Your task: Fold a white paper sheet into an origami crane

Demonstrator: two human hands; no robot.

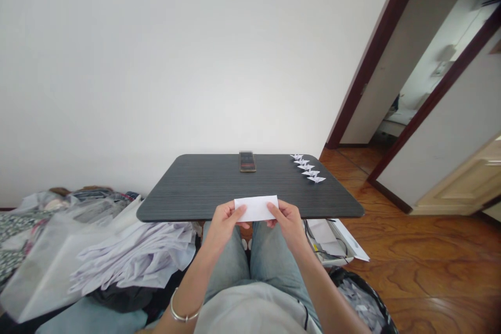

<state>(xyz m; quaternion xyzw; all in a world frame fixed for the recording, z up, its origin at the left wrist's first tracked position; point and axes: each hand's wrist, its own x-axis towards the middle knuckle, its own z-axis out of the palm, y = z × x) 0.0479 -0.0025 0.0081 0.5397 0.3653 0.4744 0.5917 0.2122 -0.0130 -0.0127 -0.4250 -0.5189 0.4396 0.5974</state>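
Note:
A white folded piece of paper [255, 209] is stretched level between my two hands at the near edge of the dark table [203, 182]. My left hand [226, 217] pinches its left end, thumb on top and fingers underneath. At the other end, my right hand [288, 217] grips it the same way, thumb pressed on the face of the paper. Fingers behind the paper are partly hidden. Several small folded white paper cranes [308, 168] stand in a slanting row at the table's far right.
A phone [247, 161] lies at the table's back edge, by the white wall. White cloth [144, 255] is heaped at lower left. Below the table's right side are a tray of papers and cables [329, 242] and a black bag of scraps [358, 297].

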